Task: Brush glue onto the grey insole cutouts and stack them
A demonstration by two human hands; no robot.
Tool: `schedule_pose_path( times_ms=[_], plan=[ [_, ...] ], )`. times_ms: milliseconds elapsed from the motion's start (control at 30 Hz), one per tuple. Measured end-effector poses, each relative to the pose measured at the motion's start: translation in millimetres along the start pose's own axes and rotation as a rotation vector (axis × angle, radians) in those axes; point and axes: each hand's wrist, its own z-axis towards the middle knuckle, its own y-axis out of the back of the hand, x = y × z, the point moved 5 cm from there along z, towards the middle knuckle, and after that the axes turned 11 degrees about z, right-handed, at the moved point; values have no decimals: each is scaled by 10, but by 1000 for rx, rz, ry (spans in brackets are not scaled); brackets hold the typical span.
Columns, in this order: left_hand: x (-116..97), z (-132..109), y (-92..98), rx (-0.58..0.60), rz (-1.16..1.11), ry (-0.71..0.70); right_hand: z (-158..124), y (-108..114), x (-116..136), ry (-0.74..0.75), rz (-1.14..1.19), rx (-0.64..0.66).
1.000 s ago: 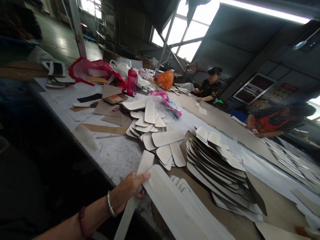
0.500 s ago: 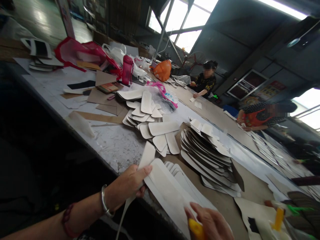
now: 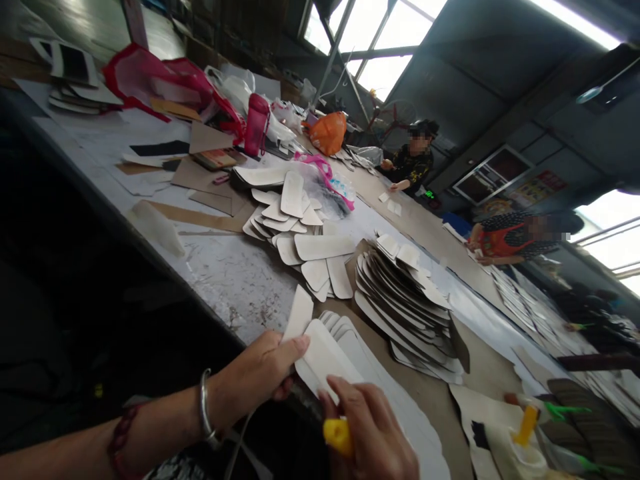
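Note:
My left hand [image 3: 260, 367] is closed, its thumb pinching a narrow white strip [image 3: 300, 309] whose end sticks up past the fingers. The thumb tip also touches the near end of a long white panel [image 3: 325, 357] with rounded corners, at the table edge. A yellow-handled tool [image 3: 338, 436] is gripped in my right hand [image 3: 375, 427], whose fingertips press on that panel; the tool's working end is hidden. Beside the panel lies a fanned row of similar white pieces [image 3: 370, 363].
A tall stack of curved panels [image 3: 400, 307] stands right of the row. Loose white pieces [image 3: 325, 247] are heaped behind it. A tub [image 3: 527, 457] with a yellow stick sits lower right. Two other people work across the table, one in an orange apron [image 3: 500, 245].
My right hand with the yellow-handled tool has moved left and up along the panel, nearer my left hand. My left hand keeps its hold on the strip. The view has shifted slightly.

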Motion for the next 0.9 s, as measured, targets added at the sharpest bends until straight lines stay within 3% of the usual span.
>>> schedule_pose_path(
  times_ms=[133,367,467,667,800,900],
  plan=[
    [13,-79,-89,21,69,26,36,-200,120,72,24,45],
    [117,-80,-190,48,104,55,-92,-158,156,153,-73,56],
    [88,-119,-231,66,115,62,-101,-144,133,61,-53,61],
    [92,-147,-264,64,158,88,-152,-177,-121,-253,273,138],
    [123,-130,-303,61,200,96,-202,-185,-190,-331,330,118],
    [179,-117,-338,79,171,122,-234,-159,-178,-277,380,90]
  ],
)
